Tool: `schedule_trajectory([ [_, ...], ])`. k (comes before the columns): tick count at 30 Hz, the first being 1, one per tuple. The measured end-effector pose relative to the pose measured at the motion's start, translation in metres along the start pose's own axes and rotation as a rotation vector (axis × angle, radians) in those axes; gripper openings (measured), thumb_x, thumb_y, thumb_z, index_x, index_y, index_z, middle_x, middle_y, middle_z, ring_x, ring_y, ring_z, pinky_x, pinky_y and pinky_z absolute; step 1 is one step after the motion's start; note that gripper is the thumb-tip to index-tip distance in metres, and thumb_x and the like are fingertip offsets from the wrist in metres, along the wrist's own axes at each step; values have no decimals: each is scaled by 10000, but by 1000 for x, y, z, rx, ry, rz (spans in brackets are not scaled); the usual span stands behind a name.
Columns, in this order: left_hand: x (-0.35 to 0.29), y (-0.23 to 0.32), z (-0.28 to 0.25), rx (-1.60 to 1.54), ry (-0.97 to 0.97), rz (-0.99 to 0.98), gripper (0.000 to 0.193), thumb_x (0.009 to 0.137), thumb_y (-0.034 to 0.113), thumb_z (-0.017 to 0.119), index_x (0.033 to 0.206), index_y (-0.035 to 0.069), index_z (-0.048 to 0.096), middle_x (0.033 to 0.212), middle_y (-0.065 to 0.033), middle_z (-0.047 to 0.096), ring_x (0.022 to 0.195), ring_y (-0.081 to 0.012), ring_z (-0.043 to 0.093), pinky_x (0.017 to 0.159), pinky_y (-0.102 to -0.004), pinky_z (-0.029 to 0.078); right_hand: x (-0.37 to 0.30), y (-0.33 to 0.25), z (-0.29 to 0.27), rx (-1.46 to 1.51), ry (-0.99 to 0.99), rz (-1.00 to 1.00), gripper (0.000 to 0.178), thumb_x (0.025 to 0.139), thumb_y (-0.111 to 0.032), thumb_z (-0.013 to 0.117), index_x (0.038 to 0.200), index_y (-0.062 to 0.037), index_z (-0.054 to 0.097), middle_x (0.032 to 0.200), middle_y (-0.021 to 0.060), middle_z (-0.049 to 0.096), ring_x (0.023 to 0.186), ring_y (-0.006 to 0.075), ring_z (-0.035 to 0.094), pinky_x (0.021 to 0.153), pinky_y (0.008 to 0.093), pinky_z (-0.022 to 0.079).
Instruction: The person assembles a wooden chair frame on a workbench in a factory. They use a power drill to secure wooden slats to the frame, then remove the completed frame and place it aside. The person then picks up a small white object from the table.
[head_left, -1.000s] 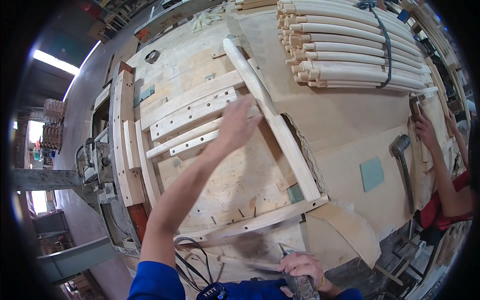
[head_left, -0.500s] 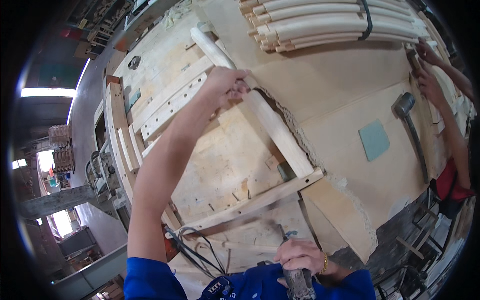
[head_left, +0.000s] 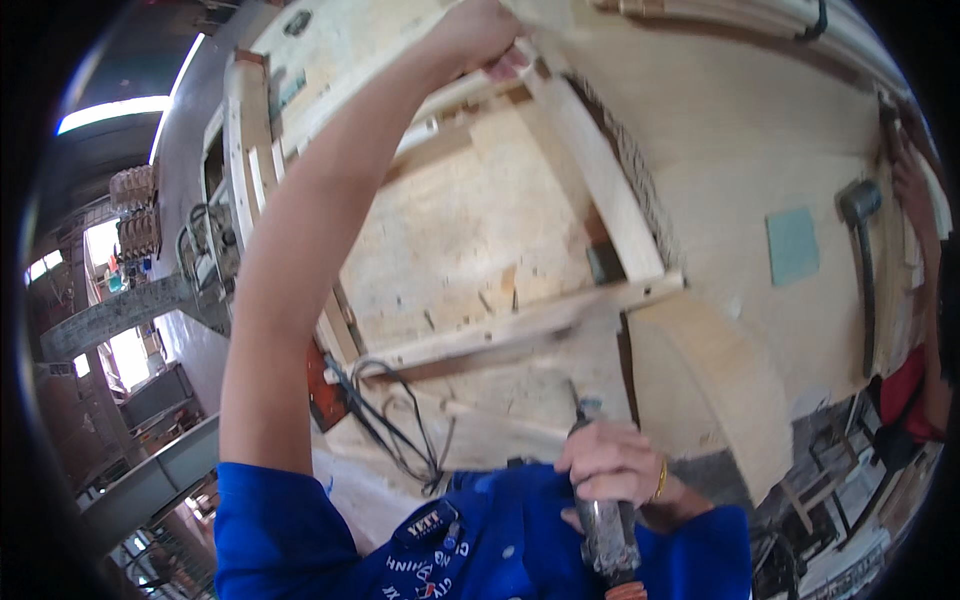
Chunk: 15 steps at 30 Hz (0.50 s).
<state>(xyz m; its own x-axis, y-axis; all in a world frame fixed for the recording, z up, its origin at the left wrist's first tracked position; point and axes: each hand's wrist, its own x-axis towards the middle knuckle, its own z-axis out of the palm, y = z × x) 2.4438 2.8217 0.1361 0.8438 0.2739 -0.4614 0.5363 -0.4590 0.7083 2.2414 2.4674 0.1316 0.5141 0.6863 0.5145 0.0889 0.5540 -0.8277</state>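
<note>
Left hand (head_left: 490, 35) was at full stretch on the far end of the wooden post (head_left: 597, 170), fingers curled over it (too blurred there to tell if they were clamped or just resting). The post lay on the bench (head_left: 450, 240), its near end meeting the right end of the near rail (head_left: 560, 313). Right hand (head_left: 610, 465) had its fingers wrapped tight round a power tool (head_left: 610, 540), held low and close in, bit (head_left: 576, 400) aimed toward the near rail but apart from it

My read: the step was steadying the post, with only 1 hand free for it. Doing it well meant pressing down and inward along the joint, not sideways; a sideways push at the far end would probably have swung the near end off the rail. Both ends wanted a look for gaps, since a tight far corner proves nothing about the near 1

Tool side: finger off any trigger, bit clear of rail and forearm while the other arm reached. Black cord (head_left: 372, 415) lay looped just left, so worth keeping slack and off the wood. Mallet (head_left: 865, 270) sat well off to the right, near no hand of this person
</note>
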Motion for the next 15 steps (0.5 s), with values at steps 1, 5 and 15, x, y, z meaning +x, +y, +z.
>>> schedule_trajectory([
  [1, -3, -12, -14, 45, 100, 81, 305, 913, 215, 492, 907, -52, 639, 766, -128, 678, 624, -168, 653, 589, -292, 532, 3, -3, -2, 9, -25, 23, 354, 711, -120, 784, 972, -59, 553, 855, 81, 582, 713, 262, 642, 581, 358, 534],
  [5, -32, -69, -41, 684, 207, 366, 217, 826, 184, 651, 958, 14, 674, 881, -153, 668, 826, -270, 649, 746, -353, 502, 9, -7, -6, 70, -74, 101, 410, 677, -96, 814, 968, -85, 525, 858, 72, 586, 736, 278, 656, 618, 384, 549],
  [15, -42, -83, 41, 763, 484, 325, 627, 731, 290, 743, 1210, 15, 447, 1074, -157, 501, 1049, -331, 441, 901, -445, 358, 30, -4, -24, 135, -84, 212, 375, 716, -76, 783, 974, -82, 512, 873, 87, 595, 794, 287, 665, 696, 421, 560],
])
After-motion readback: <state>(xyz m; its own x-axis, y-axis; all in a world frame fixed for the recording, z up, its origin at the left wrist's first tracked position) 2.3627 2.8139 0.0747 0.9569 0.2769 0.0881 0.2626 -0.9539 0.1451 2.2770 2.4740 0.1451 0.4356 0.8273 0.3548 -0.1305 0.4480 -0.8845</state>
